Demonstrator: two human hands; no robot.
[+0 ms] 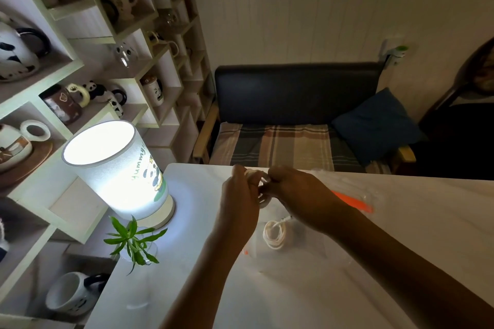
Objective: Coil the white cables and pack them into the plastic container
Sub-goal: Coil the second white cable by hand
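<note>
The person holds a white cable (260, 189) up over the bench (294, 288), between both hands. The left hand (240, 189) curls its fingers round the loops so they do not spring apart. The right hand (296, 192) pinches the cable on the other side, likely to wind on the next loop. Both hands are closed on the cable, with no fingers spread.

Just below the hands, nearer the person, sits a clear plastic container (307, 238). A second cable (275, 234), already wound into a ring, seems to lie inside it. An orange strip (352, 201) lies to the right; it may belong to a clear lid, but that is hard to tell.

The bench is white and smooth. On its left stand a glowing lamp (117, 168) and a small green plant (133, 240). Shelves of mugs (80, 61) fill the left wall. A dark sofa (294, 115) sits at the far side.
</note>
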